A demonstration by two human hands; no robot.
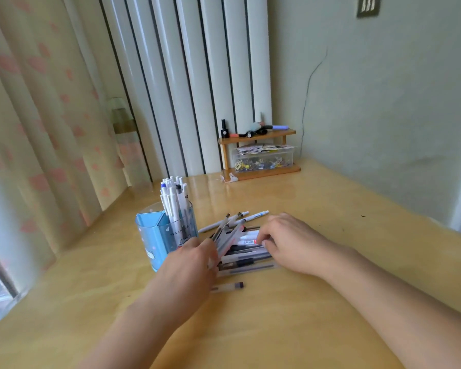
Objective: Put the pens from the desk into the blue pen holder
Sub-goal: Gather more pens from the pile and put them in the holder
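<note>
The blue pen holder (155, 235) stands left of centre on the desk, with several white pens (173, 201) upright in its clear round part. Right of it lies a pile of pens (246, 255). My left hand (189, 262) grips a small bundle of grey pens (228, 233), tilted up and away from me over the pile. My right hand (290, 241) rests on the right side of the pile, fingertips pinching a white pen (248, 238) with red on it. One short clear pen (229, 286) lies alone nearer me.
A small wooden shelf (258, 155) with a clear box of clips and a few markers stands at the back against the wall. The yellow desk (330, 209) ends at a curtain on the left and a green wall on the right.
</note>
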